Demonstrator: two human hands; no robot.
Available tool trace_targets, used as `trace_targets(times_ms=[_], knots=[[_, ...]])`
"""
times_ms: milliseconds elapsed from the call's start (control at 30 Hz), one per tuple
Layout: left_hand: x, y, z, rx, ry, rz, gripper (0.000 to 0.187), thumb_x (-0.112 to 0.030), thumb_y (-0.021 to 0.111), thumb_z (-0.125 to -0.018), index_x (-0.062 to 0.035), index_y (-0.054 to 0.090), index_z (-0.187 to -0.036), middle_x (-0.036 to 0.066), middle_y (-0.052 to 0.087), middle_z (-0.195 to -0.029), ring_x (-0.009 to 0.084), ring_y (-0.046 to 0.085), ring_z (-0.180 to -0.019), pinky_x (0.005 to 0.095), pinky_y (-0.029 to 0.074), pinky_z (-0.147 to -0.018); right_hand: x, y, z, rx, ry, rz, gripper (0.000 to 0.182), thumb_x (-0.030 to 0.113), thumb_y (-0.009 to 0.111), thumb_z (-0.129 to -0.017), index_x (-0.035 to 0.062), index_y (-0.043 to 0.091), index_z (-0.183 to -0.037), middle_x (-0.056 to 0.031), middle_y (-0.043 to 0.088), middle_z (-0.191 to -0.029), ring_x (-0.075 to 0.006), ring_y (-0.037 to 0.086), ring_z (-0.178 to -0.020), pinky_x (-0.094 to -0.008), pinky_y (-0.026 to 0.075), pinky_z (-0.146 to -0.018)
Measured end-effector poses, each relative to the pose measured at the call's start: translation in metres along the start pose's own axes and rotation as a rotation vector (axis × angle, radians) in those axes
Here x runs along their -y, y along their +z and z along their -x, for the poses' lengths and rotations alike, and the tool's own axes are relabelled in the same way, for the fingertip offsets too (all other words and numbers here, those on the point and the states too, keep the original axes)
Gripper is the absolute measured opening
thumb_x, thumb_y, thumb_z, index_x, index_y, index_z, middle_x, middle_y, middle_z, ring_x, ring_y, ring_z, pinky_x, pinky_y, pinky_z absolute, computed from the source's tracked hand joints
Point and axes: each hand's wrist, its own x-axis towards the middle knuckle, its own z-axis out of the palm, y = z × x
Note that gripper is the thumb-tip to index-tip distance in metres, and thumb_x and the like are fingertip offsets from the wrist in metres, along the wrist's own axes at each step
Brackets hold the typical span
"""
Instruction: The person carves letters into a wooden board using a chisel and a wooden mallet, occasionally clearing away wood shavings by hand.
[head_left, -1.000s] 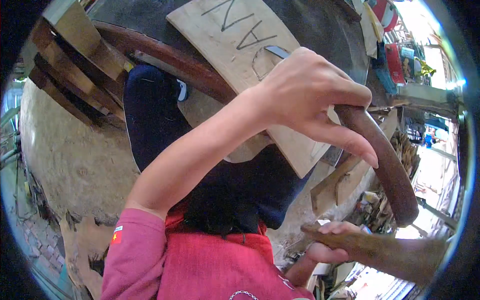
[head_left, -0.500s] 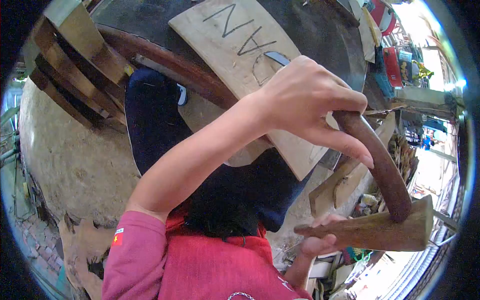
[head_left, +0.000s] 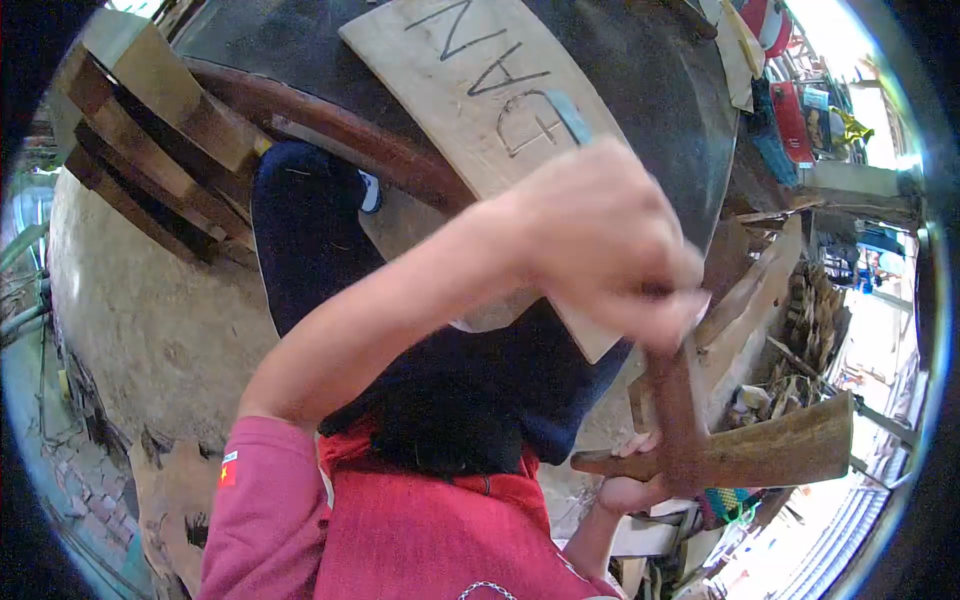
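Observation:
My left hand (head_left: 620, 235), blurred by motion, is closed around a chisel. Its long brown wooden handle (head_left: 675, 400) comes out below the fist, and its pale metal blade (head_left: 568, 115) rests over the outlined letter on a curved wooden board (head_left: 440, 100). Dark letters are drawn on that board. My right hand (head_left: 635, 480) grips the narrow end of a wooden mallet (head_left: 770, 448), whose wide head points right. The butt of the chisel handle overlaps the mallet in this view, close to my right fingers.
The board lies on a dark tabletop (head_left: 660, 90) with a reddish-brown edge (head_left: 330, 125). Stacked curved wooden pieces (head_left: 150, 130) stand at the upper left. Wood offcuts (head_left: 815, 315) and a red box (head_left: 790, 120) are at the right. My lap is under the board's near end.
My left hand has swung down a little, and the chisel handle has tilted left and more upright. Its butt has shifted along the mallet toward my right hand. More of the blade shows.

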Motion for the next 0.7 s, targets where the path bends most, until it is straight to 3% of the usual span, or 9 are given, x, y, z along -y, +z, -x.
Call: trace_targets(times_ms=[67, 200, 267, 300, 367, 400, 433, 533, 700], knots=[[-0.026, 0.006, 0.002, 0.042, 0.077, 0.019, 0.037, -0.036, 0.066, -0.076, -0.0159, 0.043, -0.056, 0.000, 0.041, -0.050, 0.0203, 0.051, -0.043, 0.0355, 0.038, -0.041, 0.008, 0.011, -0.008, 0.093, -0.145, -0.125, 0.075, 0.050, 0.059, -0.087, -0.0007, 0.037, -0.138, -0.0136, 0.058, -0.104, -0.0188, 0.057, -0.078, -0.0319, 0.051, -0.067], [-0.045, -0.024, 0.014, 0.256, -0.039, -0.210, 0.036, -0.037, 0.069, -0.073, -0.0156, 0.045, -0.057, 0.002, 0.046, -0.058, 0.0196, 0.053, -0.046, 0.0342, 0.042, -0.042, 0.038, 0.032, 0.005, 0.203, 0.301, -0.440, 0.069, 0.051, 0.060, -0.091, 0.0029, 0.038, -0.136, -0.0142, 0.058, -0.111, -0.0161, 0.055, -0.056, -0.0286, 0.047, -0.047], [-0.035, -0.061, 0.022, 0.293, -0.113, -0.409, 0.030, -0.035, 0.070, -0.074, -0.0140, 0.053, -0.062, 0.002, 0.057, -0.069, 0.0205, 0.057, -0.050, 0.0342, 0.047, -0.046, 0.060, 0.039, 0.005, 0.459, 0.319, -0.426, 0.063, 0.045, 0.059, -0.094, 0.0037, 0.038, -0.136, -0.0141, 0.056, -0.115, -0.0158, 0.055, -0.054, -0.0281, 0.047, -0.046], [-0.027, -0.080, 0.029, 0.264, -0.242, -0.551, 0.024, -0.031, 0.070, -0.077, -0.0111, 0.061, -0.068, 0.004, 0.066, -0.079, 0.0226, 0.063, -0.056, 0.0348, 0.050, -0.050, 0.061, 0.041, 0.004, 0.512, 0.342, -0.423, 0.055, 0.035, 0.056, -0.097, 0.0045, 0.037, -0.138, -0.0118, 0.058, -0.103, -0.0146, 0.056, -0.054, -0.0284, 0.046, -0.046], [-0.014, -0.114, 0.034, 0.044, -0.559, -0.663, 0.024, -0.032, 0.069, -0.083, -0.0088, 0.071, -0.075, 0.012, 0.073, -0.096, 0.0307, 0.071, -0.077, 0.0379, 0.055, -0.067, 0.064, 0.047, 0.005, 0.576, 0.400, -0.366, 0.052, 0.032, 0.055, -0.098, 0.0043, 0.036, -0.138, -0.0101, 0.058, -0.094, -0.0148, 0.056, -0.054, -0.0286, 0.046, -0.046], [-0.001, -0.127, 0.041, -0.098, -0.529, -0.707, 0.027, -0.031, 0.066, -0.086, -0.0064, 0.074, -0.079, 0.014, 0.073, -0.088, 0.0314, 0.071, -0.080, 0.0382, 0.054, -0.070, 0.065, 0.049, 0.005, 0.610, 0.428, -0.336, 0.050, 0.031, 0.054, -0.099, 0.0042, 0.036, -0.138, -0.0093, 0.058, -0.090, -0.0149, 0.056, -0.054, -0.0287, 0.046, -0.046], [0.003, -0.139, 0.045, -0.157, -0.703, -0.779, 0.033, -0.034, 0.062, -0.091, -0.0044, 0.074, -0.081, 0.016, 0.073, -0.087, 0.0262, 0.073, -0.085, 0.0351, 0.053, -0.072, 0.064, 0.051, 0.004, 0.670, 0.420, -0.329, 0.050, 0.032, 0.052, -0.100, 0.0044, 0.035, -0.138, -0.0067, 0.055, -0.078, -0.0150, 0.056, -0.053, -0.0293, 0.046, -0.047], [0.008, -0.174, 0.050, -0.091, -1.204, -0.644, 0.041, -0.037, 0.057, -0.095, -0.0018, 0.074, -0.082, 0.014, 0.075, -0.096, 0.0196, 0.071, -0.080, 0.0317, 0.051, -0.071, 0.066, 0.065, 0.006, 0.644, 0.265, -0.311, 0.058, 0.043, 0.048, -0.101, -0.0020, 0.039, -0.136, -0.0123, 0.058, -0.086, -0.0162, 0.054, -0.048, -0.0299, 0.043, -0.040], [0.009, -0.160, 0.066, -0.161, -1.153, -0.497, 0.045, -0.035, 0.053, -0.096, 0.0039, 0.071, -0.081, 0.013, 0.074, -0.111, 0.0129, 0.062, -0.072, 0.0277, 0.049, -0.069, 0.088, 0.077, -0.007, 0.677, 0.339, -0.359, 0.051, 0.040, 0.052, -0.100, 0.0028, 0.039, -0.132, -0.0072, 0.056, -0.077, -0.0145, 0.054, -0.051, -0.0290, 0.045, -0.045]])
